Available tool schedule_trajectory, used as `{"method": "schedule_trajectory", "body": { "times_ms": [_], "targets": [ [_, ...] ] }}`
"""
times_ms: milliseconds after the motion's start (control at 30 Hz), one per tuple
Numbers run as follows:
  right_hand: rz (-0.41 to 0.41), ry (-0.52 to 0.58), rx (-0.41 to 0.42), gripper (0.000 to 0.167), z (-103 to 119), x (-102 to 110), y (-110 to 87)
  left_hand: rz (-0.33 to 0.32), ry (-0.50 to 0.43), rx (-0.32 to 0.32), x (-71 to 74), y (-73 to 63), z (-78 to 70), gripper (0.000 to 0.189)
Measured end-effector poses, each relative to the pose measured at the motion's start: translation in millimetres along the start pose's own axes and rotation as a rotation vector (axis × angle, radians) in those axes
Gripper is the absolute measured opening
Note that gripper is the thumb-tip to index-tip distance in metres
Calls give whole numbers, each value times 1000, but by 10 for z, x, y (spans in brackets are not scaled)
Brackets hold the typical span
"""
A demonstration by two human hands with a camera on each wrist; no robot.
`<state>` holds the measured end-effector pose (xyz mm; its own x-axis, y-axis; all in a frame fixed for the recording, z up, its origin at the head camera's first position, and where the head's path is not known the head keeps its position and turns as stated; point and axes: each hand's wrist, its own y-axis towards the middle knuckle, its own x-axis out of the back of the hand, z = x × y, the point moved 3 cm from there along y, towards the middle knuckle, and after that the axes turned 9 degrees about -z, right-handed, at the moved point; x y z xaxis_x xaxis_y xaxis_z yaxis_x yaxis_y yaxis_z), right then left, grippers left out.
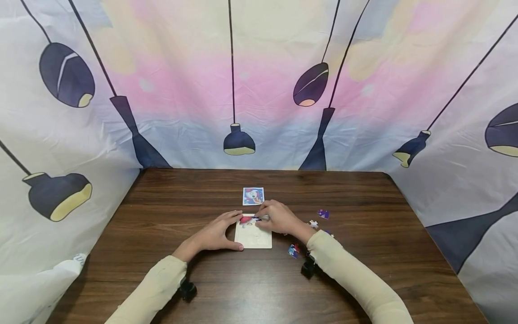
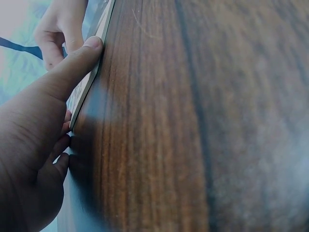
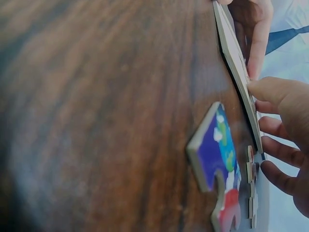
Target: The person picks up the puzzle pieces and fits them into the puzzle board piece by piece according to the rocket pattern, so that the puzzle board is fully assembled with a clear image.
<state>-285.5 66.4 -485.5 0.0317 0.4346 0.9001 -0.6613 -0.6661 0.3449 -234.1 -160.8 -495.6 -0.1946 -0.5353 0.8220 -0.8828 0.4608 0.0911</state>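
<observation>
A square, pale puzzle board (image 1: 252, 240) lies on the table with a few pieces, one with a red part (image 1: 245, 219), in its far-left area. My left hand (image 1: 218, 231) holds the board along its left side, thumb at the near corner and fingers at the far corner. In the left wrist view the thumb (image 2: 79, 60) lies on the board's edge. My right hand (image 1: 279, 218) is over the board's far-right part, pinching a small puzzle piece (image 1: 263, 218) between thumb and fingers. The fingers mostly hide that piece.
A square picture card (image 1: 253, 196) with a cartoon figure lies just beyond the board. Loose puzzle pieces are scattered to the right: a purple one (image 1: 323, 214), a pale one (image 1: 313, 223) and a blue-and-red one (image 1: 293, 251). A printed cloth (image 1: 194, 90) hangs around the brown table (image 1: 178, 193).
</observation>
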Motion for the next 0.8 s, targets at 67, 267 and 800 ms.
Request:
{"method": "schedule_trajectory", "body": {
  "times_ms": [67, 267, 800],
  "targets": [
    [-2, -9, 8, 30, 4, -4, 0, 2, -2, 1, -1, 0, 1, 106],
    [-14, 22, 7, 29, 2, -1, 2, -4, -3, 0, 3, 2, 4, 106],
    [-100, 140, -109, 32, -181, 454, -291, -9, 10, -5, -9, 15, 0, 108]
  ]
}}
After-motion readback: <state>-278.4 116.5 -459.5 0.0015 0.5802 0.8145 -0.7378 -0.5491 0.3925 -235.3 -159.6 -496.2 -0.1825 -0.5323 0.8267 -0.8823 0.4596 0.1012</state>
